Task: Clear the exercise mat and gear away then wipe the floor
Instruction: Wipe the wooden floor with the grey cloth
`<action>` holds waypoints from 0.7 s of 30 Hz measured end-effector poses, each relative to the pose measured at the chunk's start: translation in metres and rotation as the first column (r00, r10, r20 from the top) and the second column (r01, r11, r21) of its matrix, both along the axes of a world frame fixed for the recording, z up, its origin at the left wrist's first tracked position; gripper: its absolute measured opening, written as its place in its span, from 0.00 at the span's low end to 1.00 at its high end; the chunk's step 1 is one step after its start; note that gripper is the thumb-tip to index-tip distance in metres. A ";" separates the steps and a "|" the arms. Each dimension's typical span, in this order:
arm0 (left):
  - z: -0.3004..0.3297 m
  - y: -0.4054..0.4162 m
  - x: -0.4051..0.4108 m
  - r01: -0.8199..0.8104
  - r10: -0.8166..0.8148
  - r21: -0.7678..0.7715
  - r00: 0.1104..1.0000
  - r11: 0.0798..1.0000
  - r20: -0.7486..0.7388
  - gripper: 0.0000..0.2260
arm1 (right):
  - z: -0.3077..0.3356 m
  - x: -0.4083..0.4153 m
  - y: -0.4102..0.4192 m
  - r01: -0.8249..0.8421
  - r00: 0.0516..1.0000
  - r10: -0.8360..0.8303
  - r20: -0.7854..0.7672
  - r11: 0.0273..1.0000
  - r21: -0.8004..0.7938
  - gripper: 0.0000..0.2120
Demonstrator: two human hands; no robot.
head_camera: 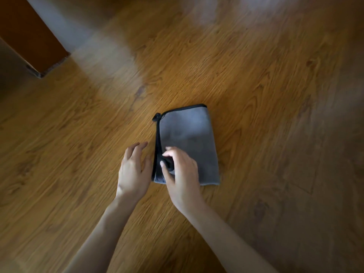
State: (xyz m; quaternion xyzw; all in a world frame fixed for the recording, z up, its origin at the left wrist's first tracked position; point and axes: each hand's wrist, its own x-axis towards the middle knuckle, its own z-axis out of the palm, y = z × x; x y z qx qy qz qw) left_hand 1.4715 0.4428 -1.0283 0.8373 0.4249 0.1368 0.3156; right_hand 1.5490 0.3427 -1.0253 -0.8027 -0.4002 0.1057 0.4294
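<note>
- Wooden furniture panel [29, 34]: far left corner; flat orange-brown face, sharp lower edge meeting the floor, its bottom corner scuffed.
- Pale wall strip [59, 22]: just right of the panel; smooth, grey-white, running diagonally down to the floor.
- Floor [266, 95]: wood-grain laminate, warm honey-brown, long streaked grain and darker knots; soft pale glare across the far middle; darker toward the right and near edges.
- Left hand [133, 170]: near centre, left of the cloth; palm down, fingers straight and spread apart, holding nothing. The thumb side lies just beside the cloth's left edge; whether it touches cannot be told. Bare forearm runs down to the near edge.
- Cloth [189, 138]: centre of the floor, lying flat; folded to an upright rectangle with rounded far corners. Grey, soft matt nap like microfibre; narrow black binding along the far and left edges, with a small black loop or knot at the far left corner. The near edge shows no binding.
- Right hand [181, 170]: on the cloth's near left part; fingers curled, thumb and forefinger closed on a dark bunched bit of the cloth by the black left edge. Bare forearm runs to the near right.
</note>
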 end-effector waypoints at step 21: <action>-0.014 -0.038 0.031 0.282 -0.229 0.140 0.924 0.949 -0.306 0.29 | -0.014 0.090 -0.004 -0.253 0.807 0.409 0.427 0.891 -0.376 0.21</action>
